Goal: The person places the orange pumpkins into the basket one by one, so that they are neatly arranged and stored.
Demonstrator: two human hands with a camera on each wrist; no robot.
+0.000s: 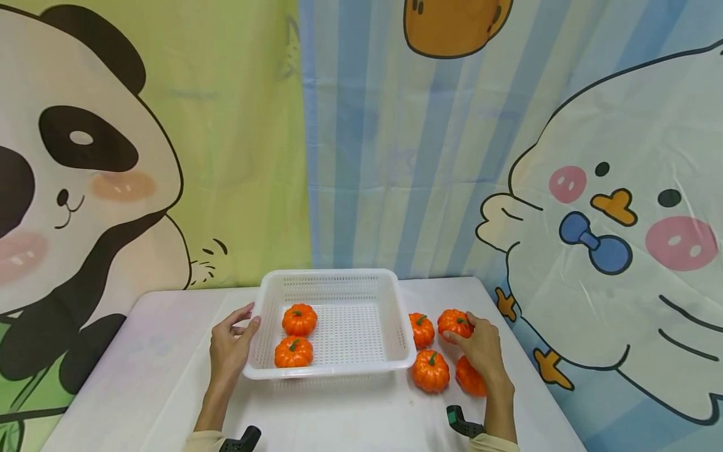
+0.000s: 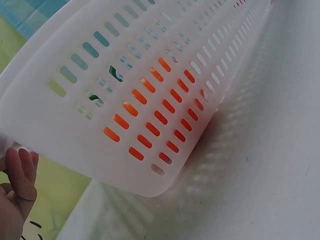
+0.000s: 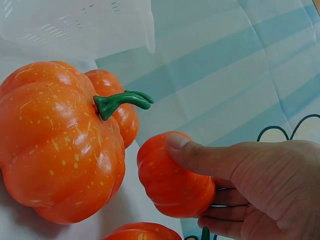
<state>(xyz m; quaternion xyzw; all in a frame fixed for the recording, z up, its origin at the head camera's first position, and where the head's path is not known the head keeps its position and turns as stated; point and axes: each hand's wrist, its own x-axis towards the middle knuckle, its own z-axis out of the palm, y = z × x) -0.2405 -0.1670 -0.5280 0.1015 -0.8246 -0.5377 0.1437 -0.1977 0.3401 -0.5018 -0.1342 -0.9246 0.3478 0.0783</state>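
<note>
A white plastic basket (image 1: pixel 330 371) with slotted walls stands on the table, holding two small orange pumpkins, one rear (image 1: pixel 299 320) and one front (image 1: pixel 293 353). At its left rim is my left hand (image 1: pixel 230 345), thumb and fingers against the edge; the left wrist view shows only part of that hand (image 2: pixel 20 185). Right of the basket, my right hand (image 1: pixel 482 348) holds an orange pumpkin (image 3: pixel 175 175), thumb on top and fingers beneath. Three more pumpkins lie close by: one beside the basket wall (image 1: pixel 421 331), one in front (image 1: pixel 431 372), and one partly behind my wrist (image 1: pixel 469 378).
The white table (image 1: pixel 333 417) reaches back to curtains, a green panda one (image 1: pixel 243 157) at left and a blue striped one (image 1: pixel 384 157) with a white bird at right. Black wrist devices (image 1: pixel 464 422) sit by my beige sleeves.
</note>
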